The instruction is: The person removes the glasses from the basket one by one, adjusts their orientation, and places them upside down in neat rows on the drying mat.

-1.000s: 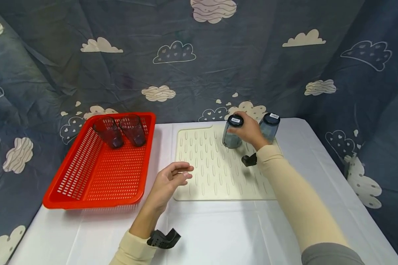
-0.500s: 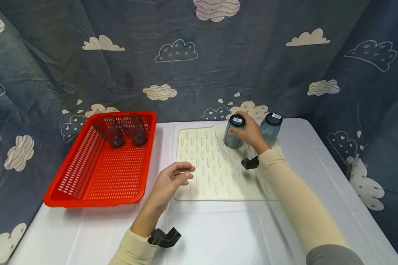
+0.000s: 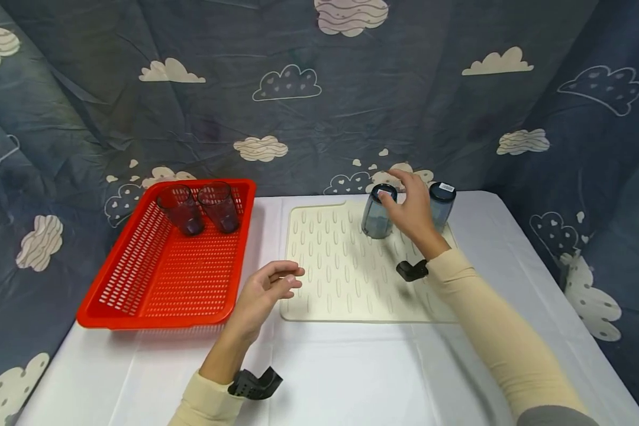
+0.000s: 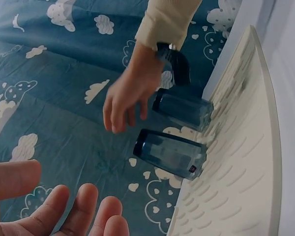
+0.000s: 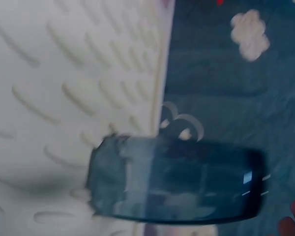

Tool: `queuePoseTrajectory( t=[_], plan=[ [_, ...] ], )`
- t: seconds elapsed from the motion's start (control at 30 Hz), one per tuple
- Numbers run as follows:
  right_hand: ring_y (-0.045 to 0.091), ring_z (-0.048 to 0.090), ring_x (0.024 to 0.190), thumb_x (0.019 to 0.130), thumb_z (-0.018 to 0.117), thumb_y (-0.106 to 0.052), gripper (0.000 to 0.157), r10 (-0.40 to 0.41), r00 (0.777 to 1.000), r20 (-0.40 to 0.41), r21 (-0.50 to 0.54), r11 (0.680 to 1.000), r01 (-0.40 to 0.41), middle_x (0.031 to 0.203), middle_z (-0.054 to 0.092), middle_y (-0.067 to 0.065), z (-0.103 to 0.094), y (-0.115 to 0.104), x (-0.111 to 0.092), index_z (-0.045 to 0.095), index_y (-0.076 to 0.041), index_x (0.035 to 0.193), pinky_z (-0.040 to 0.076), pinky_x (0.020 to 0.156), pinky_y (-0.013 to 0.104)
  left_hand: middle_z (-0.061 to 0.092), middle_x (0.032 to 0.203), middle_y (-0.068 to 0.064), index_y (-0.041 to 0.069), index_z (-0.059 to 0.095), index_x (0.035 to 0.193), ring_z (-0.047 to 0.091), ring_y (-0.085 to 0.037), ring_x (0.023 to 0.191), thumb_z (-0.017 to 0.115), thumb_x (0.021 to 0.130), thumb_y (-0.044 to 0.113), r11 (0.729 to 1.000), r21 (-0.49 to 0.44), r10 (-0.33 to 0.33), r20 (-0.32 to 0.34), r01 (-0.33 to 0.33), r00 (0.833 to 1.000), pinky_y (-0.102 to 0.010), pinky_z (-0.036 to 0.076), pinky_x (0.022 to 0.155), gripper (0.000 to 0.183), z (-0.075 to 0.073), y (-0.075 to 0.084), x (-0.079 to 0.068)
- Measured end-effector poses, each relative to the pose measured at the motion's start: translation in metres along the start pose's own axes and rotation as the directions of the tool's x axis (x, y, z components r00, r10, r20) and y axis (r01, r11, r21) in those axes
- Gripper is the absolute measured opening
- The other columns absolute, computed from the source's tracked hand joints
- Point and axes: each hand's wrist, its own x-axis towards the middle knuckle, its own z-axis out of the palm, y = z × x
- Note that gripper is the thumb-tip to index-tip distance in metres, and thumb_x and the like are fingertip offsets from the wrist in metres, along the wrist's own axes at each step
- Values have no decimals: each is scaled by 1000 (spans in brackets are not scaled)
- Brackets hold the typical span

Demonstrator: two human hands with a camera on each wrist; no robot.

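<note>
On the cream ribbed mat [image 3: 327, 278], a bluish drinking glass [image 3: 375, 220] [image 5: 179, 179] stands upside down, its labelled base on top. My right hand [image 3: 414, 210] is just above and to the right of it, fingers spread and apart from the glass in the left wrist view. A second upside-down glass [image 3: 443, 207] [image 4: 184, 110] stands to its right, partly behind that hand. My left hand [image 3: 258, 299] [image 4: 64, 211] hovers near the mat's front left corner with loosely bent fingers, holding nothing.
A red perforated basket [image 3: 160, 321] sits left of the mat on a white-covered table [image 3: 346, 373]. Two dark glasses, one left [image 3: 183, 212] and one right [image 3: 219, 207], lean inside its back end. A cloud-patterned cloth [image 3: 207, 118] hangs behind the table.
My right hand has let go of the left-hand glass on the mat and lifted slightly up and to the right. The glass stays standing. My left hand has barely moved.
</note>
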Motion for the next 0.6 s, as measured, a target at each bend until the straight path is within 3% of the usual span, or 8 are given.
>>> queuePoseTrajectory(
  t=[0.17, 0.37, 0.47, 0.6],
  plan=[
    [37, 52, 120, 93, 65, -12, 37, -76, 994, -75, 57, 995, 80, 133, 57, 19, -14, -15, -18, 60, -3, 129, 47, 97, 55, 63, 127, -22, 0, 59, 125, 65, -26, 107, 57, 98, 11, 1000, 6, 24, -9, -24, 1000, -28, 52, 89, 29, -11, 2, -5],
    [36, 55, 121, 97, 62, -13, 36, -22, 999, -29, 154, 988, 26, 133, 56, 18, -30, -27, -41, 58, -3, 131, 47, 98, 52, 62, 126, -24, -3, 59, 124, 67, -14, 101, 56, 98, 9, 996, 51, 72, -37, -70, 997, -24, 53, 87, 28, -24, 5, -12],
    [27, 58, 117, 99, 59, -15, 35, 21, 1000, -22, 199, 980, -16, 132, 58, 16, -35, -31, -52, 58, -4, 131, 47, 98, 39, 62, 126, -24, -3, 58, 124, 67, -14, 102, 56, 99, 9, 994, 74, 85, -46, -82, 995, -24, 53, 87, 29, -30, 7, -15],
    [2, 57, 106, 99, 58, -14, 33, 84, 996, 0, 260, 962, -81, 128, 61, 13, -34, -33, -69, 58, -3, 130, 44, 89, 17, 62, 128, -23, -3, 58, 125, 66, -17, 105, 56, 99, 10, 991, 113, 79, -53, -73, 995, -23, 54, 87, 29, -40, 12, -17]
  ],
)
